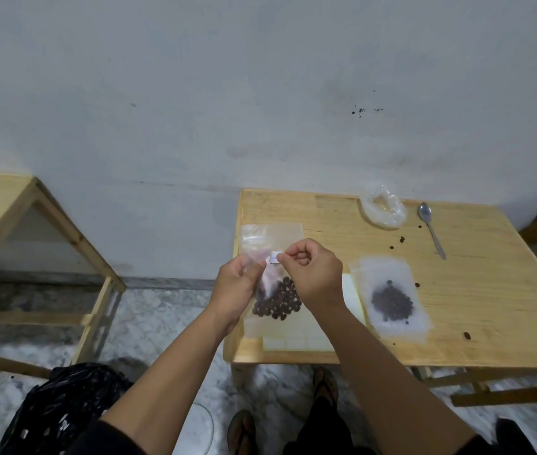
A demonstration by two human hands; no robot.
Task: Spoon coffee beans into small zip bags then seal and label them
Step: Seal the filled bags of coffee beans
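1. Both bare forearms are reaching in from the near edge, angling toward each other and meeting mid-scene.
2. The left hand (236, 290) is sitting back-of-hand up, fingers curling in and gripping something.
3. The right hand (311, 274) is just beside it, nearly touching, knuckles up, fingers curling with thumb and fingertip pinching at the top left.

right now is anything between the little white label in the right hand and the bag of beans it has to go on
Nothing visible is in the way. The right hand pinches the white label right at the upper part of the zip bag of beans, which the left hand holds up above the table.
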